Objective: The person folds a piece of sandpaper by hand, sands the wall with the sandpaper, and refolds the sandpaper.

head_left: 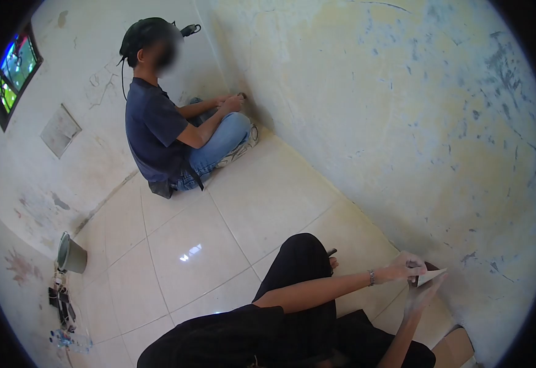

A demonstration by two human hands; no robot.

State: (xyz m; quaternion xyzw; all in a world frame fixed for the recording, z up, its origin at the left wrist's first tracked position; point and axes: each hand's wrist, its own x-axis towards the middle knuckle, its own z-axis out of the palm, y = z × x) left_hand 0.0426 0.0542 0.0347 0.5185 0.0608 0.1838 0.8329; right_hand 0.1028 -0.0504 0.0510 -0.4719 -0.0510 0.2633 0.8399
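A small folded piece of sandpaper (432, 276), pale on one face and dark brown on the other, is held between my two hands close to the wall. My left hand (402, 268), with a bracelet at the wrist, pinches its upper left side. From below, my right hand (423, 298) grips the lower edge, its fingers partly hidden by the sheet. Whitish dust coats both hands. Just beyond them rises the patchy, scuffed wall (464, 202).
Another person (163, 122) sits cross-legged by the far corner, hands near the wall. A bucket (73, 254), cables (64, 306) and plastic bottles (75, 340) stand along the left wall. A brown object (455, 351) lies at lower right on the tiled floor (188, 270).
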